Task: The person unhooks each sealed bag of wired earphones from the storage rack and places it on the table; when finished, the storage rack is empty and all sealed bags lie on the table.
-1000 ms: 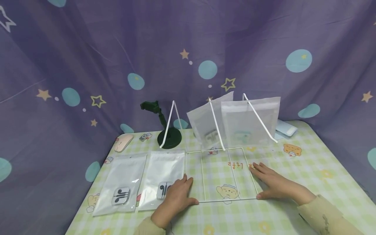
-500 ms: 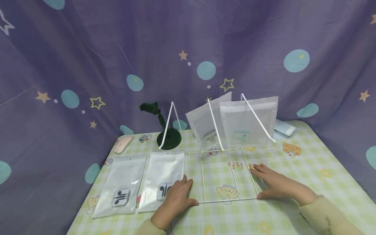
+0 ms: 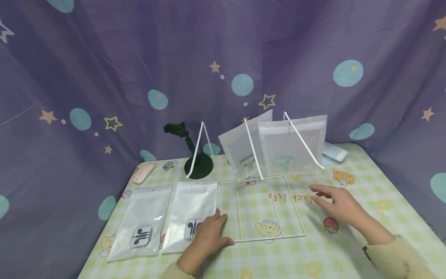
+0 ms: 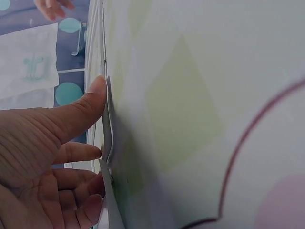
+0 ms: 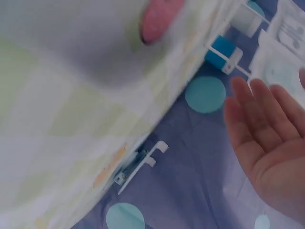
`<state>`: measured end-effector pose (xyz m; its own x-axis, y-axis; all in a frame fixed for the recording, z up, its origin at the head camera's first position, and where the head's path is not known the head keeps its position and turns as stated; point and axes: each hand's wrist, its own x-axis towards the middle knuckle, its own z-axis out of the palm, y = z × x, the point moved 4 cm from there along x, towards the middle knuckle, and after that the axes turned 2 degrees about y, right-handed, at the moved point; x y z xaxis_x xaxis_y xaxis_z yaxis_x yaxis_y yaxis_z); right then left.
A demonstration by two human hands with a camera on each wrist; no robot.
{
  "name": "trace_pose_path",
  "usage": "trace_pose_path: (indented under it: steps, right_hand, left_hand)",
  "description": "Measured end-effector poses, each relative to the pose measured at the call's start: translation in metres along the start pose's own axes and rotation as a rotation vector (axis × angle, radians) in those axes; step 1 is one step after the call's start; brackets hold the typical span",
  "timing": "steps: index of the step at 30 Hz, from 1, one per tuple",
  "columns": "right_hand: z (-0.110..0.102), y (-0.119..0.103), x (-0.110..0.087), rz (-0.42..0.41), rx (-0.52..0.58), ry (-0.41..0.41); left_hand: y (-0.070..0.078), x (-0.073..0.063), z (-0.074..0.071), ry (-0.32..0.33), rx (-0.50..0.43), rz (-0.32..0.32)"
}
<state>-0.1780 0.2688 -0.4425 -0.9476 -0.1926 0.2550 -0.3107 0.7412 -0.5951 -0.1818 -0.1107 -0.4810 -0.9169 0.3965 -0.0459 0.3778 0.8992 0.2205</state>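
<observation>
A white wire rack [image 3: 258, 240] stands on the table, its upright rods rising at the back. Two sealed pouches, a left one [image 3: 237, 145] and a right one [image 3: 294, 143], hang on the rods. My left hand [image 3: 209, 234] rests at the rack's front left corner, thumb at the rod, its fingers over the edge of a flat pouch [image 3: 191, 197] with earphones in it. My right hand [image 3: 339, 203] is raised to the right of the rack, apart from it, fingers loosely bent and holding nothing. In the right wrist view its palm [image 5: 276, 152] shows bare.
Another flat pouch [image 3: 148, 209] with boxed earphones lies at the left. Behind stand a dark green stand [image 3: 199, 166] and a pink mouse [image 3: 144, 173]. A light blue folded stand [image 3: 335, 152] lies at the back right, before the purple curtain [image 3: 174, 58].
My right hand has let go of the rack's right side, lifted and moved away to the right. My left hand stays at the front left corner.
</observation>
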Motion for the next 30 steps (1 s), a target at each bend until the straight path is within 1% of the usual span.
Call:
trace_pose_path:
  steps: [3, 6, 9, 11, 13, 15, 17, 25, 30]
  right_hand:
    - [-0.013, 0.000, 0.002, 0.004, 0.011, 0.138]
    - [-0.024, -0.002, 0.004, 0.016, 0.060, 0.272]
    - [-0.031, -0.002, 0.006, 0.049, 0.119, 0.402]
    - [-0.034, -0.001, 0.008, 0.080, 0.156, 0.472]
    - [-0.035, 0.002, 0.010, 0.111, 0.183, 0.514]
    - [-0.036, 0.005, 0.013, 0.145, 0.216, 0.521]
    - [-0.036, 0.007, 0.018, 0.157, 0.246, 0.507]
    - [-0.033, 0.013, 0.043, 0.114, 0.413, 0.409]
    - [-0.032, 0.013, 0.055, 0.127, 0.451, 0.364]
  left_hand:
    - [0.000, 0.000, 0.000, 0.002, 0.001, 0.000]
    - [0.000, 0.000, 0.000, 0.002, 0.002, -0.003]
    - [0.000, -0.001, 0.000, 0.003, 0.006, -0.003]
    - [0.000, -0.001, 0.000, 0.005, 0.010, -0.001]
    - [-0.001, -0.001, 0.000, 0.009, 0.012, 0.002]
    - [0.000, 0.000, 0.001, 0.014, 0.011, 0.005]
    - [0.000, 0.000, 0.000, 0.019, 0.010, 0.008]
    - [-0.001, 0.000, 0.001, 0.011, 0.006, 0.000]
    - [-0.001, -0.001, 0.001, 0.015, 0.006, 0.001]
